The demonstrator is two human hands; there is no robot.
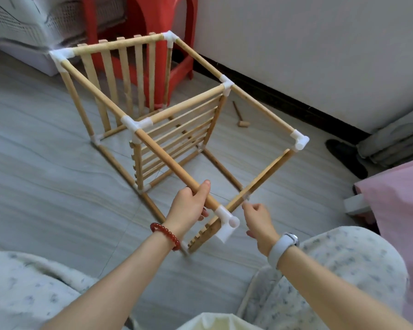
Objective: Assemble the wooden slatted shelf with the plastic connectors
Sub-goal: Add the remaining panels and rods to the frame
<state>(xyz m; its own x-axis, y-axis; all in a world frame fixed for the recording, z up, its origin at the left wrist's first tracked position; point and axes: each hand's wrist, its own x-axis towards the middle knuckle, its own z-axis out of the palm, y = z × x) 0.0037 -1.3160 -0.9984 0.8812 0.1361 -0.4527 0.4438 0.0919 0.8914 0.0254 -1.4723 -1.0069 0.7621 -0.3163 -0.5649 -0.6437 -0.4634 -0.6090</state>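
The half-built shelf frame (98, 94) stands on the floor (45, 175) in front of the seated person, a small wooden mallet (240, 115) lying beyond it near the wall. The left hand (188, 206) grips the frame's near top rod (172, 163) just behind the white corner connector (227, 222). The right hand (260, 220) reaches to the edge of a tilted slatted panel (260, 179) beside that connector; its fingertips are blurred, so I cannot tell whether it holds the panel.

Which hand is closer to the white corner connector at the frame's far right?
Right. The right hand sits down-left of the white corner connector, by the leaning slatted panel; the left hand grips the wooden rod on the opposite side.
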